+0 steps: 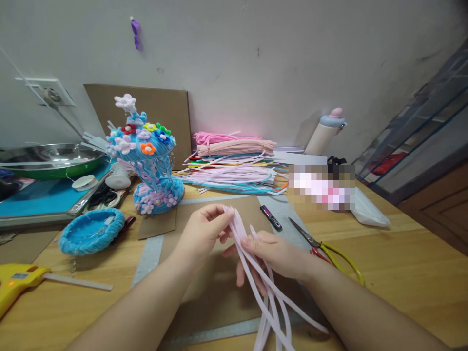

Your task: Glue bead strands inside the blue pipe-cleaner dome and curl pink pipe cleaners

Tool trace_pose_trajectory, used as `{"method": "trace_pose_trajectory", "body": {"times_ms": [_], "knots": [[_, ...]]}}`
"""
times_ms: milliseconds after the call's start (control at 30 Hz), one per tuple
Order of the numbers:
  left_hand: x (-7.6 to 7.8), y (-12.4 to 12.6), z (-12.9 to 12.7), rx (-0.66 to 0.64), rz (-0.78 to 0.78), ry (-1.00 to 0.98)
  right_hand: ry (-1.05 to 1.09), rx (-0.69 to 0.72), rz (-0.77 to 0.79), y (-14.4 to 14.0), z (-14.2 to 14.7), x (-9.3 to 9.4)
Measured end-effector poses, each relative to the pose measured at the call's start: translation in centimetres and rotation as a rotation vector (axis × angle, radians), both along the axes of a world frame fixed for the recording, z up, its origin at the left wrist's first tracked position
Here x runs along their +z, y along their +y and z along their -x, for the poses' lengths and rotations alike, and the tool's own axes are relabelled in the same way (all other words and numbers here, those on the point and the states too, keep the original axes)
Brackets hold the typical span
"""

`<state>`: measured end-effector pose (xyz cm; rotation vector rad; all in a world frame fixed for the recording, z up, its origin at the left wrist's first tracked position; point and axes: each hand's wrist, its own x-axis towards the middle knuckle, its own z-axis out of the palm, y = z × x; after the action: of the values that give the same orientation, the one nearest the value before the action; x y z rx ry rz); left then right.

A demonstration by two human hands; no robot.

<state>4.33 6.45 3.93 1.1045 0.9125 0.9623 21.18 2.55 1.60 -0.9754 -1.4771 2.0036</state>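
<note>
Several pale pink pipe cleaners run between my two hands, their long ends fanning toward the bottom of the view. My left hand pinches the upper tips between thumb and fingers. Lower down, my right hand has its thumb pressed on the strands, with some fingers behind them; one strand tip pokes up beside its index finger. Both hands are over a brown cardboard sheet. Just beyond my right hand lie a small dark-and-pink tool and yellow-handled scissors.
A blue flowered pipe-cleaner ornament stands left, near a blue fuzzy dish. A yellow glue gun is at the left edge. Bundled pipe cleaners are stacked by the wall, with a bottle to their right.
</note>
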Motion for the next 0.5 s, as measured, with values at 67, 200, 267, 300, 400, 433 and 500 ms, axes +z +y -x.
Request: {"method": "trace_pose_trajectory", "body": {"times_ms": [67,200,267,300,400,433,500], "knots": [[0.13,-0.07,-0.05,-0.015,0.006,0.004,0.01,0.004,0.006,0.01,0.04,-0.06],[0.0,-0.11,-0.02,-0.061,0.006,0.012,0.018,0.016,0.023,0.06,0.05,-0.1],[-0.17,-0.07,0.04,-0.083,0.004,0.016,0.018,0.01,0.029,0.07,0.01,-0.07],[-0.23,-0.06,0.06,-0.093,0.004,0.019,0.011,0.008,0.028,0.08,-0.01,-0.05],[-0.2,-0.16,0.01,-0.121,0.005,0.03,-0.06,-0.014,-0.041,0.1,0.0,0.01],[-0.12,-0.24,-0.04,-0.131,0.004,0.038,-0.081,-0.033,-0.076,0.11,0.04,0.02],[0.05,-0.45,-0.16,-0.15,0.002,0.061,-0.088,-0.076,-0.131,0.12,0.17,0.0]]}}
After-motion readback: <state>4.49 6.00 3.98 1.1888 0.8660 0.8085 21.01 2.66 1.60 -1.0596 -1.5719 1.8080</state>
